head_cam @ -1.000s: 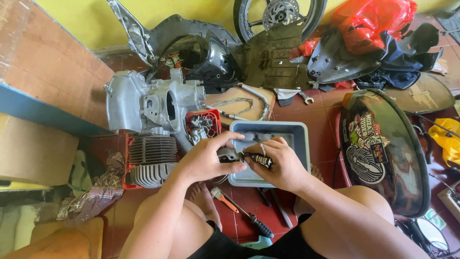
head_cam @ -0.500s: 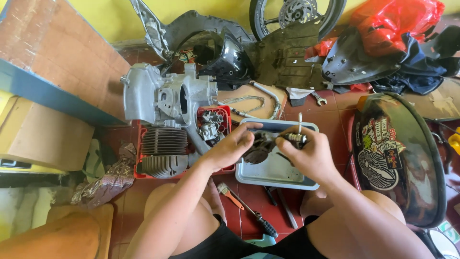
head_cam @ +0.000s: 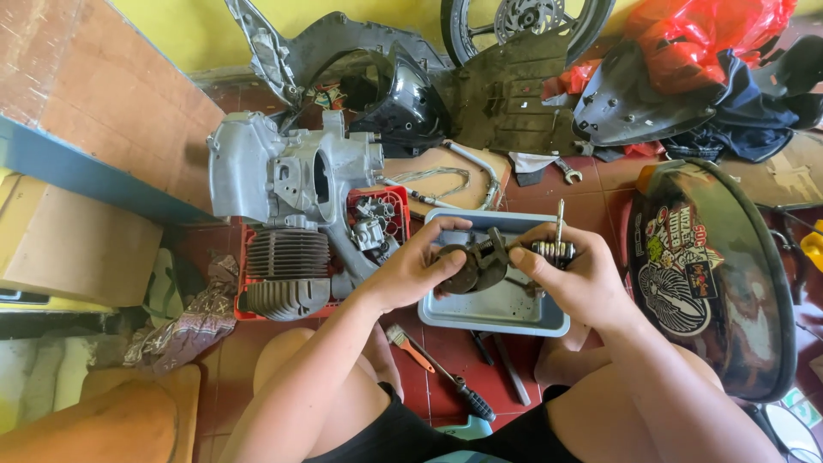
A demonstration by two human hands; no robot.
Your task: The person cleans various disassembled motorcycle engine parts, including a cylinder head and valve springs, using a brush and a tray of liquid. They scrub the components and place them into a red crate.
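A: Bottom edge cuts off both knees; the dark round metal engine part is half buried under fingers.

B: Left hand curls around it, thumb on top. Right hand pinches its ribbed shaft, above one grey rectangular metal tray, frame centre.

A: Farther, upper left: one silver engine casing.

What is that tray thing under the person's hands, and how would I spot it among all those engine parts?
Start at the big grey engine casing on the tiled floor. Just to its right, past the small red basket, lies a shallow rectangular metal tray, directly beneath the left hand and right hand. It alone is pale blue-grey, flat-bottomed and rimmed.
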